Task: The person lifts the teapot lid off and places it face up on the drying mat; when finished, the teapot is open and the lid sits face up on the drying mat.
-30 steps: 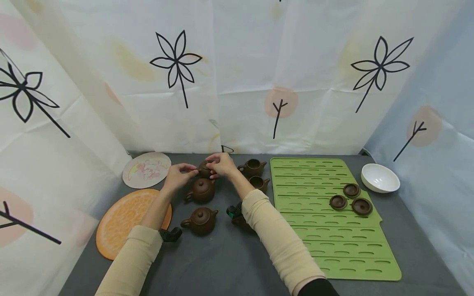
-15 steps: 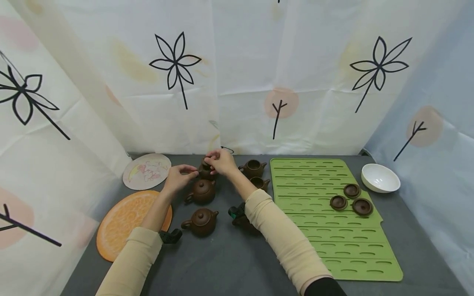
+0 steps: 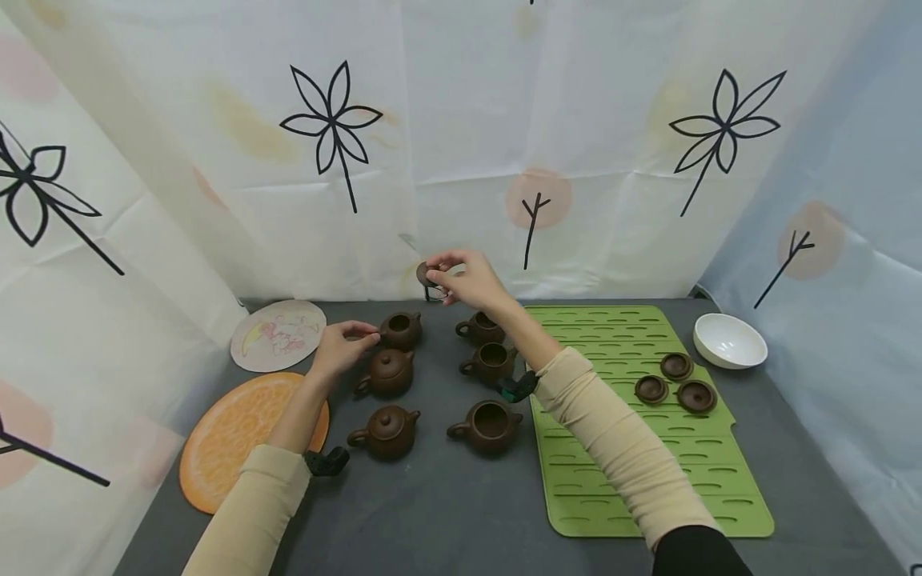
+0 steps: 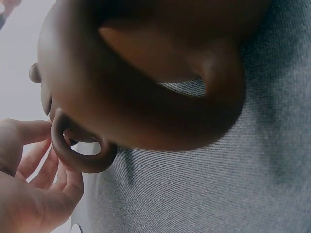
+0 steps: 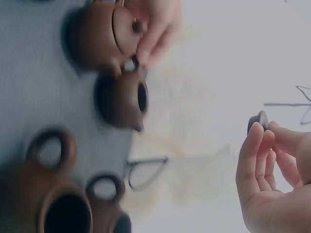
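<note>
My right hand (image 3: 471, 282) pinches a small round brown teapot lid (image 3: 422, 274), raised above the far edge of the table. The lid also shows in the right wrist view, between thumb and fingertips (image 5: 256, 131). At the back left, my left hand (image 3: 340, 350) pinches the handle of a lidless brown teapot (image 3: 400, 332), which stands on the table with its mouth uncovered. Nearer stand two lidded teapots, a middle one (image 3: 387, 373) and a front one (image 3: 387, 433). The left wrist view shows the left hand (image 4: 36, 179) behind a large, close teapot handle (image 4: 146, 116).
To the right stand three lidless teapots: a back one (image 3: 481, 328), a middle one (image 3: 493, 362) and a front one (image 3: 471, 436). Several lids, one a lid (image 3: 696, 397), lie upside down on a green mat (image 3: 598, 480). A white bowl (image 3: 731, 341), orange-slice mat (image 3: 230, 432) and pale round mat (image 3: 279, 336) lie around.
My right hand has lifted the lid off the back left teapot and moved up and to the right. That teapot's mouth is now uncovered. The left hand has stayed at its handle.
</note>
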A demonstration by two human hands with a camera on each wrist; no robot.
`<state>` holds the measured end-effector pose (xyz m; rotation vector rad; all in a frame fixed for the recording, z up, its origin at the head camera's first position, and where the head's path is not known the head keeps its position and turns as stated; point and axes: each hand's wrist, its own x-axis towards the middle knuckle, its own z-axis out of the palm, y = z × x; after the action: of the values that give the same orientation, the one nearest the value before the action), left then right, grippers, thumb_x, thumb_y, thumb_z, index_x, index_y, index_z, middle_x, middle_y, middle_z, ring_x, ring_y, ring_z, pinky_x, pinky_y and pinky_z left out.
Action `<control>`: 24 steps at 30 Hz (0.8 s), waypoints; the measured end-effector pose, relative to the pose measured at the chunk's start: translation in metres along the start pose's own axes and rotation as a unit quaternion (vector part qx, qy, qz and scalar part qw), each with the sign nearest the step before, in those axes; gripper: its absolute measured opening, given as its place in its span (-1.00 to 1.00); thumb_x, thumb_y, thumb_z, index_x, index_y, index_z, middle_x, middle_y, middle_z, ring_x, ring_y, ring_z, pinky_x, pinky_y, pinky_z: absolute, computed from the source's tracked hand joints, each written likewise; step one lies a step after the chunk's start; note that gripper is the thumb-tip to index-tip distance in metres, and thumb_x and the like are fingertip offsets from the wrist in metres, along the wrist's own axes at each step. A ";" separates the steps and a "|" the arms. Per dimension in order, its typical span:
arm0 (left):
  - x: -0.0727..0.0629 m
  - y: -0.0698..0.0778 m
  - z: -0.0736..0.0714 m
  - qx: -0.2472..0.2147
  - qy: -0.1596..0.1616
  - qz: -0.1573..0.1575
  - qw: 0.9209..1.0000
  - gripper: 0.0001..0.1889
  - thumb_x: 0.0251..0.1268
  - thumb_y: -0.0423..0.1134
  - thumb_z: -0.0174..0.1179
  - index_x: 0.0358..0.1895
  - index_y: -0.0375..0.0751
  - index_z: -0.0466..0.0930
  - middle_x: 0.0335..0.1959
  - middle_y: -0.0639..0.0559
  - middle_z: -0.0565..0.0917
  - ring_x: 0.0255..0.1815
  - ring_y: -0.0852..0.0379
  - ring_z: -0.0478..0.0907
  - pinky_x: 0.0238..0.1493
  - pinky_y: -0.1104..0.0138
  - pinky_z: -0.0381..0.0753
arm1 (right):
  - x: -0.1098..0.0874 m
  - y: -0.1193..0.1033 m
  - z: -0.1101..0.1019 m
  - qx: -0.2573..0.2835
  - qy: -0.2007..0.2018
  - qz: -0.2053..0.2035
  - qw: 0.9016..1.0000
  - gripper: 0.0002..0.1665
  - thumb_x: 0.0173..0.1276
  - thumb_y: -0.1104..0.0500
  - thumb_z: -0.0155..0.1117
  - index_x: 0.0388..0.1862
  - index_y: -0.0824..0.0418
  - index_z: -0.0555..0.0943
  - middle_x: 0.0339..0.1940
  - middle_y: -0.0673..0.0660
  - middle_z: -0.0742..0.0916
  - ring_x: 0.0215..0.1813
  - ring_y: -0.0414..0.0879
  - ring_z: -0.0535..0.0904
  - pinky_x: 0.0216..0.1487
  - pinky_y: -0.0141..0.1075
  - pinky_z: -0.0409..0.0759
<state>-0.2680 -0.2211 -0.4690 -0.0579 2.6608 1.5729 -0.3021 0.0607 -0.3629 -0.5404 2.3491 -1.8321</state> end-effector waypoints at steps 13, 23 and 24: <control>-0.002 -0.005 -0.003 -0.011 -0.017 0.012 1.000 -0.68 0.63 -0.18 0.28 0.24 -0.28 0.73 0.22 -0.29 0.69 0.14 -0.22 0.72 0.01 0.31 0.76 | -0.058 0.004 -0.084 -0.015 0.034 -0.007 0.999 -0.63 0.65 0.17 0.33 0.31 0.29 0.64 0.25 0.14 0.58 -0.25 -0.20 0.66 -0.21 -0.25 0.79; 0.000 -0.007 -0.004 -0.010 -0.017 0.014 1.000 -0.68 0.62 -0.19 0.29 0.23 -0.30 0.73 0.21 -0.29 0.70 0.14 -0.23 0.73 0.04 0.24 0.77 | -0.118 0.027 -0.137 -0.054 0.004 0.047 0.997 -0.55 0.75 0.15 0.16 0.43 0.38 0.43 0.50 0.39 0.51 -0.09 -0.27 0.73 -0.12 -0.26 0.81; 0.000 -0.007 -0.004 -0.012 -0.016 0.014 1.000 -0.68 0.62 -0.19 0.29 0.23 -0.31 0.73 0.21 -0.29 0.70 0.13 -0.23 0.73 0.04 0.24 0.78 | -0.125 0.030 -0.143 -0.053 0.001 0.049 0.997 -0.54 0.76 0.16 0.13 0.44 0.41 0.40 0.50 0.43 0.49 -0.05 -0.29 0.72 -0.11 -0.27 0.81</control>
<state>-0.2677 -0.2278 -0.4736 0.0038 2.6300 1.5990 -0.2356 0.2410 -0.3700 -0.4252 2.4382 -1.6761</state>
